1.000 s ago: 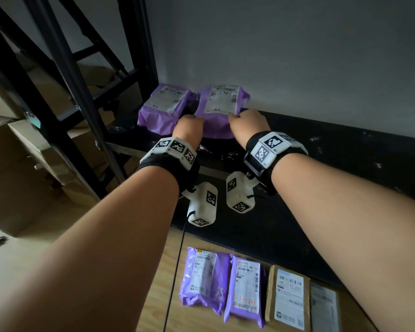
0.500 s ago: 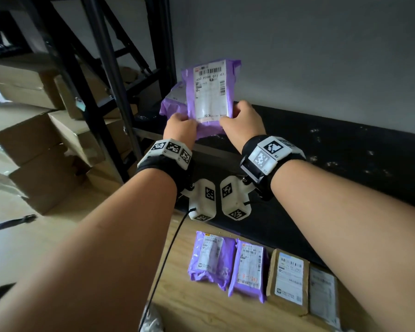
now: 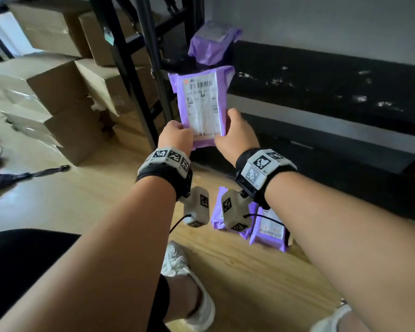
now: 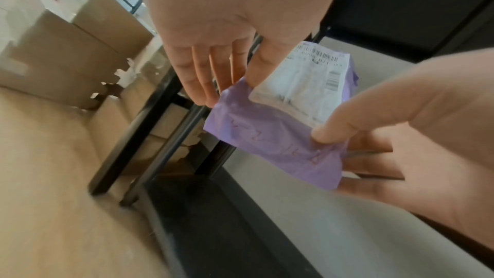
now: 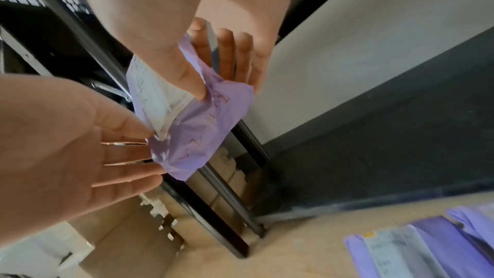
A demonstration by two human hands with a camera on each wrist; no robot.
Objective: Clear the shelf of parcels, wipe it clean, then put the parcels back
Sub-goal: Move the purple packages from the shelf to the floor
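1. Wooden floor lies under both forearms, with a grey wall behind the black shelf.
2. Both hands hold one purple parcel upright in the air, off the shelf and in front of its left end, label facing the person.
3. Left hand pinches the parcel's lower left corner: thumb on the label side, fingers laid fairly straight behind.
4. Right hand pinches the lower right corner the same way, thumb in front, fingers behind the wrapper.
5. Both wrists sit close together, forearms reaching forward and slightly up, palms turned toward each other.
6. Just behind the held parcel stand the shelf's black uprights; its top edge is near the shelf's front rim.
7. A second purple parcel rests on the shelf's back left corner, against the wall.
8. To the right the shelf top shows bare dark board with pale marks.
9. More purple parcels lie on the floor below the right wrist.
10. Cardboard boxes are stacked left of the uprights; open floor lies between them and the person's white shoes.
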